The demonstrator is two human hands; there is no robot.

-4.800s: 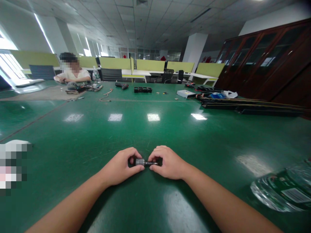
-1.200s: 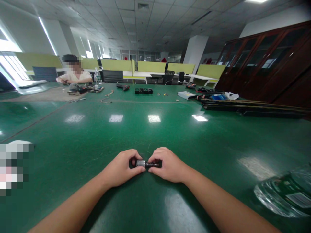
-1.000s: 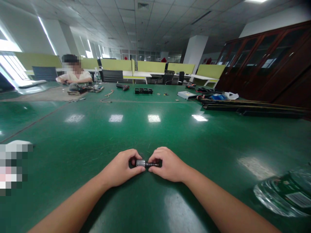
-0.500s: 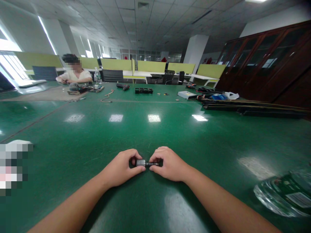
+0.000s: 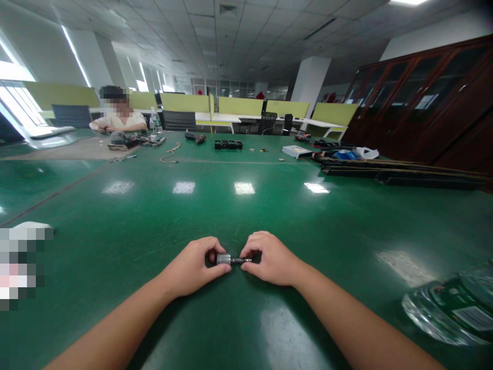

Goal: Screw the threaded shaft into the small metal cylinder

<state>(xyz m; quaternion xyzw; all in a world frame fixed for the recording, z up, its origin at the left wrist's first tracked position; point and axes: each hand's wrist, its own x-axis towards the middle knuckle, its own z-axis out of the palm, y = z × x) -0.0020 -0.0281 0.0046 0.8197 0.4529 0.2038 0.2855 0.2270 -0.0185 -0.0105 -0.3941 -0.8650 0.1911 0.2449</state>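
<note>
A small metal part lies sideways low in the middle of the view, just above the green table (image 5: pixel 215 216). Its left end is a silver cylinder (image 5: pixel 224 258), pinched between thumb and fingers of my left hand (image 5: pixel 192 267). From the cylinder a thin dark shaft (image 5: pixel 236 260) runs right, with ridged, coil-like rings on it. My right hand (image 5: pixel 271 259) closes thumb and fingers on the ringed end of this shaft. The fingers partly cover both ends, and I cannot make out the exact kind of part.
A large clear water bottle (image 5: pixel 454 306) lies at the right. Along the far side are a black bracket-like piece (image 5: pixel 228 144), a power drill (image 5: pixel 195 137), a white box (image 5: pixel 296 151) and long dark strips (image 5: pixel 393 169). Another person (image 5: pixel 119 115) sits at the far left.
My right hand has shifted slightly right, away from the cylinder. More smooth shaft shows between the cylinder and the rings. My left hand has stayed put.
</note>
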